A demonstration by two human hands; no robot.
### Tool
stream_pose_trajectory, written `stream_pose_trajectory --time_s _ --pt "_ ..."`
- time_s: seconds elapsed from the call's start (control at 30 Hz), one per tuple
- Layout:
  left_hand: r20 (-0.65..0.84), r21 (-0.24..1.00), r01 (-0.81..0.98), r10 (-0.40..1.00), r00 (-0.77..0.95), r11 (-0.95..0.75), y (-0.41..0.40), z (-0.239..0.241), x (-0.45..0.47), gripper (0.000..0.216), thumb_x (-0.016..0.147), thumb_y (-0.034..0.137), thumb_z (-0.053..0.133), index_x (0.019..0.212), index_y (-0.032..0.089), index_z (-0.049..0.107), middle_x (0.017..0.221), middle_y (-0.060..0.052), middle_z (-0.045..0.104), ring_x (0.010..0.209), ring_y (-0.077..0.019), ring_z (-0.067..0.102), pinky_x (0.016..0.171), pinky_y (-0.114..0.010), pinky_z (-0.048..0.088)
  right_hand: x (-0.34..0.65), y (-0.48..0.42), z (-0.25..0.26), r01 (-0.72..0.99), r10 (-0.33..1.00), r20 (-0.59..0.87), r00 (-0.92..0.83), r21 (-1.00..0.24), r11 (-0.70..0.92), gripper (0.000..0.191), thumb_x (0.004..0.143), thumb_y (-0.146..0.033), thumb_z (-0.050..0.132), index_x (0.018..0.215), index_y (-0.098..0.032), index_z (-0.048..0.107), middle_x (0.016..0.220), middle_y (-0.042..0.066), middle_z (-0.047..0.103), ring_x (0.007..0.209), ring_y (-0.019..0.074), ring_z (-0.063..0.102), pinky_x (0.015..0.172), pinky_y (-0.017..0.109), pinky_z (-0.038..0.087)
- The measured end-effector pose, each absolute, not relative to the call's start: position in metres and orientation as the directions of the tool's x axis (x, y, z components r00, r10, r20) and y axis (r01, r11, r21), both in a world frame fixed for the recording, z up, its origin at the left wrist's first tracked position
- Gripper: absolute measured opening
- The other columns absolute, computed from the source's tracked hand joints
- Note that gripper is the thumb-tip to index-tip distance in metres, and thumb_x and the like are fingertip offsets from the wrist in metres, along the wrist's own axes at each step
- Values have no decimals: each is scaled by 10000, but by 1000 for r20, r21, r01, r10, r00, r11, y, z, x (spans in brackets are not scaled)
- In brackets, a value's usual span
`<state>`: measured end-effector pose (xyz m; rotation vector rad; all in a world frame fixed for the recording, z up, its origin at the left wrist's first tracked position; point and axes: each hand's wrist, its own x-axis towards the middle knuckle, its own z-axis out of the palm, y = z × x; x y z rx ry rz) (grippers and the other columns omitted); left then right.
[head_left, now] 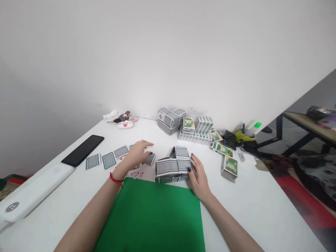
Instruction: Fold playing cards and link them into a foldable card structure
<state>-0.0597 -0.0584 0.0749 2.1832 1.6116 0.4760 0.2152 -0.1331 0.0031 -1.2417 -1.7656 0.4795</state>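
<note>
A structure of interlocked grey-backed playing cards (168, 167) stands at the middle of the table, just beyond a green sheet. Against its right end is my right hand (200, 178), thumb on the near side and a finger at the far corner, gripping it. My left hand (138, 154) hovers to the left of the structure over loose cards, its thumb and fingers apart. Below its thumb lies a grey-backed card (150, 159); whether they touch I cannot tell. More cards (109, 160) lie face down to the left, and some face-up cards (136, 174) show partly behind my left wrist.
A larger card structure (169, 120) and stacked card boxes (195, 137) stand by the wall. More card boxes (231, 166) lie to the right. The green sheet (157, 213) covers the front; a phone (83, 149), a white device (36, 190) and keys (123, 117) are left.
</note>
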Motion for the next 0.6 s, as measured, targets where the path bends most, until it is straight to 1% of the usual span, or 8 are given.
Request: stream_pose_trajectory --time_s 0.07,0.17,0.23,0.3,0.4,0.43,0.5,0.6 --pt "-93 380 905 966 241 -189 -54 63 -70 582 617 340 661 1161 176 533 1122 -112 526 1067 -287 486 928 -385 388 215 -133 3 525 890 448 -86 -739 422 472 902 -366 346 1350 -229 283 1378 102 335 1278 240 314 1031 494 325" --pt "-154 380 906 954 258 -184 -54 51 -74 642 551 364 701 1139 178 526 1104 -107 489 1027 -272 496 868 -341 421 214 -133 5 513 890 446 -97 -744 429 459 902 -365 345 1337 -225 304 1347 105 371 1255 239 342 1025 488 335" --pt "-153 413 891 949 274 -190 -53 49 -74 625 562 395 693 1124 180 526 1105 -100 480 1017 -256 500 855 -320 427 214 -133 6 514 891 444 -96 -744 427 447 901 -364 347 1325 -225 322 1330 106 389 1242 243 357 1015 485 349" --pt "-118 420 888 959 257 -187 -51 53 -79 582 615 437 654 1125 187 527 1115 -95 485 1038 -250 489 890 -324 405 214 -133 7 517 891 446 -89 -744 424 439 900 -367 347 1314 -225 337 1314 111 406 1224 250 376 994 485 372" --pt "-56 380 914 983 175 -141 -47 63 -97 436 732 421 542 1101 189 542 1083 -93 516 1025 -230 502 915 -322 382 214 -132 8 519 887 455 -82 -740 428 422 901 -368 341 1298 -227 357 1287 112 432 1196 253 405 967 481 396" --pt "-98 350 929 982 163 -120 -47 66 -104 426 717 402 556 1087 191 548 1055 -92 525 988 -227 522 888 -316 397 214 -132 8 522 884 459 -85 -736 432 414 901 -366 339 1290 -228 367 1275 110 442 1188 251 413 966 478 396" --pt "-237 281 955 958 159 -89 -50 70 -114 528 618 379 639 1103 199 532 1054 -94 523 934 -236 551 821 -309 431 215 -132 8 530 880 465 -92 -725 439 400 901 -366 336 1274 -229 386 1252 106 461 1174 248 424 970 472 390" --pt "-315 169 982 940 133 -82 -59 74 -114 793 444 343 740 1172 205 458 1142 -122 487 950 -280 555 759 -322 452 215 -131 7 540 877 471 -94 -716 442 391 900 -375 336 1257 -231 405 1232 105 476 1161 250 434 965 471 389"
